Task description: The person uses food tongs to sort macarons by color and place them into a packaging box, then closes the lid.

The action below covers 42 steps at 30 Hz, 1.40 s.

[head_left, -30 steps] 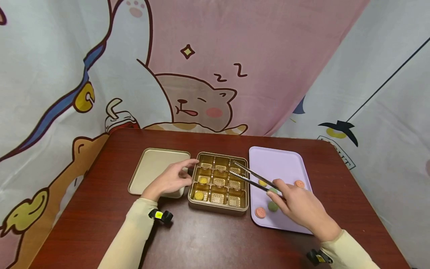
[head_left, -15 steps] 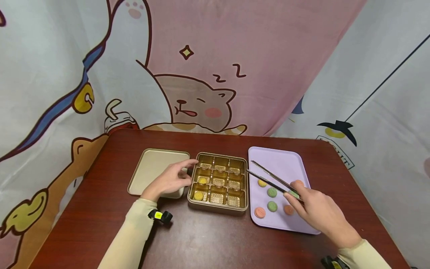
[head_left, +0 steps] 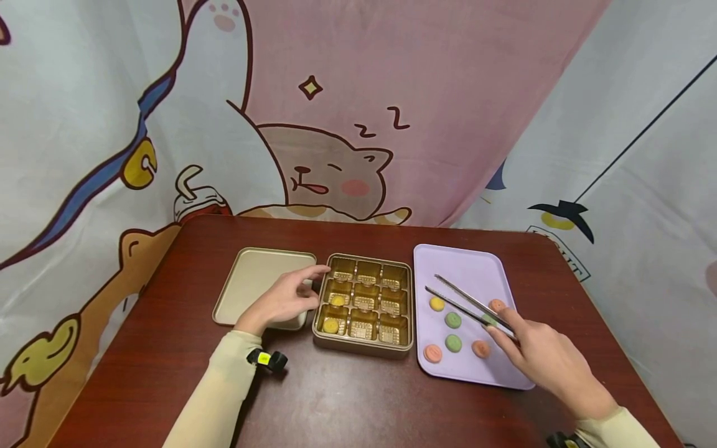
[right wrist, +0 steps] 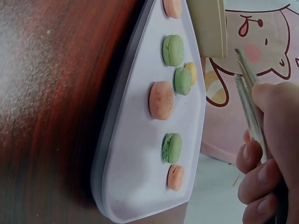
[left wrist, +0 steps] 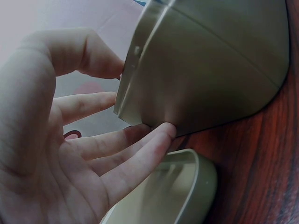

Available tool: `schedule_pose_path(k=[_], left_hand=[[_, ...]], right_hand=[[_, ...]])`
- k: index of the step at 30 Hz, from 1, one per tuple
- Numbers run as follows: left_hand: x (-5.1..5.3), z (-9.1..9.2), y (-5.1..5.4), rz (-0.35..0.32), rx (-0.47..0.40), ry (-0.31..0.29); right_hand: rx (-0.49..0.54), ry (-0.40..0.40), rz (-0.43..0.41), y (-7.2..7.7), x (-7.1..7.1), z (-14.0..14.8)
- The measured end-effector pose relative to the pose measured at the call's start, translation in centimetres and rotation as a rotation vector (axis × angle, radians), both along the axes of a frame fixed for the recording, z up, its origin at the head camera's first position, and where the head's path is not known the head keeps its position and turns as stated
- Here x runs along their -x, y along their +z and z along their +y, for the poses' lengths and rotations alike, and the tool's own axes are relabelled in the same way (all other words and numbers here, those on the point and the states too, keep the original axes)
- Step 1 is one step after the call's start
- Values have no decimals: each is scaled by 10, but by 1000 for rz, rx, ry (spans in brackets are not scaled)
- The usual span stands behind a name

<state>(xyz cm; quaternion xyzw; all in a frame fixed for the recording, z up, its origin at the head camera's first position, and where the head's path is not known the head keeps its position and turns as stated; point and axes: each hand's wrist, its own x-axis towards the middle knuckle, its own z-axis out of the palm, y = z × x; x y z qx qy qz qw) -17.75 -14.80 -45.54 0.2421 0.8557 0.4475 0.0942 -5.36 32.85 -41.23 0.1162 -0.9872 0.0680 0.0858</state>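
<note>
My left hand (head_left: 282,298) rests its fingertips against the left wall of a gold tin (head_left: 364,348). In the left wrist view those fingers (left wrist: 135,158) are fairly straight and touch the tin's side (left wrist: 210,70). Inside the tin is a gold insert of square compartments. Yellow macarons sit in the left column, one in the middle row (head_left: 338,300) and one in the front row (head_left: 331,326). My right hand (head_left: 546,358) grips metal tongs (head_left: 467,303) over a lilac tray (head_left: 454,267). The tongs' serrated tips are apart, with nothing between them.
Several macarons lie on the tray: a yellow one (head_left: 437,303), green ones (head_left: 453,343) and pink-orange ones (head_left: 433,353). The tin's shallow lid (head_left: 257,274) lies left of the tin, partly behind my left hand. A cartoon-printed cloth (head_left: 336,93) hangs behind the brown table (head_left: 336,404).
My right hand has moved rightward with the tongs, from over the tin to over the tray. More macarons now show there. My left hand and the tin have stayed put.
</note>
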Motion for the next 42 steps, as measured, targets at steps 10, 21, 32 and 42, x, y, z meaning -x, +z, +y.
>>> schedule_pose_path(k=[10,21,32,42], left_hand=[[0,-1,0,7,-1,-4],[0,-1,0,6,-2,-5],[0,1,-1,0,-4,-2],[0,0,1,2,4,1]], right_hand=[[-42,-62,-166,-2,-2,5],[-78,-37,-176,-5,-2,7],[-96,-30,-183,-6,-2,5],[-94,-18,-169,-6,-1,4]])
